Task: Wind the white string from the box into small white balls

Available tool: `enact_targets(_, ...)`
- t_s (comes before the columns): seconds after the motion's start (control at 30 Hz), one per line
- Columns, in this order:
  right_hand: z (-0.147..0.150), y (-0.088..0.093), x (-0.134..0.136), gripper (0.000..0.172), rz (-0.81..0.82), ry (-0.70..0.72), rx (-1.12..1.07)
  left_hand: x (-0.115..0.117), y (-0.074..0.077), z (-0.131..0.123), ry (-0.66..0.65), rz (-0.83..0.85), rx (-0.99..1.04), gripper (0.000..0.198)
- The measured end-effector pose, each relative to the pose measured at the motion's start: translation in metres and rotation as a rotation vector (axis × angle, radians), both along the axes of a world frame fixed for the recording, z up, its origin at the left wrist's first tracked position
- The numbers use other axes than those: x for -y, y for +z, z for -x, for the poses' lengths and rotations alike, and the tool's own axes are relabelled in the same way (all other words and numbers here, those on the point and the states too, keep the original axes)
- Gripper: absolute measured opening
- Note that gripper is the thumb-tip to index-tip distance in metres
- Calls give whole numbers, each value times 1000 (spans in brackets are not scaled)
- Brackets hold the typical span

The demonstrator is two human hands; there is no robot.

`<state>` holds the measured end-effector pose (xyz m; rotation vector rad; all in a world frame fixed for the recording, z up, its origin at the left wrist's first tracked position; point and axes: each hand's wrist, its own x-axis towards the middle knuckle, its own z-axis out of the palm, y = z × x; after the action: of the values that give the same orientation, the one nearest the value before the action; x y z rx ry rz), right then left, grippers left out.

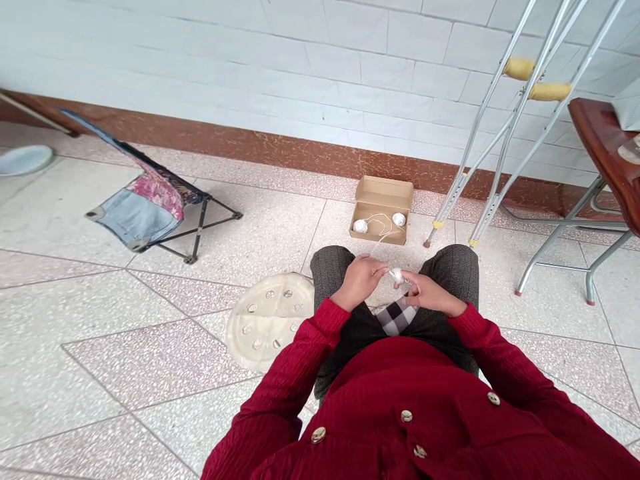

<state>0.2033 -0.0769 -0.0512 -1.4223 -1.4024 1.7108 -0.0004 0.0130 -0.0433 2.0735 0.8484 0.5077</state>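
Observation:
Between my knees, both hands meet around a small white piece of yarn work (397,275). My left hand (361,280) is closed, its fingertips pinching close to the piece's left side; a thin light strand or tool shows there, too small to tell which. On the other side my right hand (426,291) grips the piece between thumb and fingers. A strand of white yarn rises from the hands to an open cardboard box (384,238) on the floor. Inside that box lie a white yarn ball (360,227) and a second ball (399,219), with loose yarn between them.
Crutches (500,143) lean on the wall at right, beside a brown stool or chair (600,143). A folding seat (145,207) stands at left, and a round beige mat or cover (270,317) lies by my left leg. Checked cloth (397,316) shows between my thighs.

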Motion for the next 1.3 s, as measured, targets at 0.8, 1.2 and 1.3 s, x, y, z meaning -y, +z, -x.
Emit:
enact_targets(0.8,2,29,-24,34,45,-389,-315,6,3,-11,40,-43,118,60)
enact_targets(1.2,-8,61,-21,33,-42,-31,-140,13,26,-9,-140,134,129,28)
enact_targets(1.3,-6,58,-21,34,-41,-124,-165,12,29,-11,-105,141,138,29)
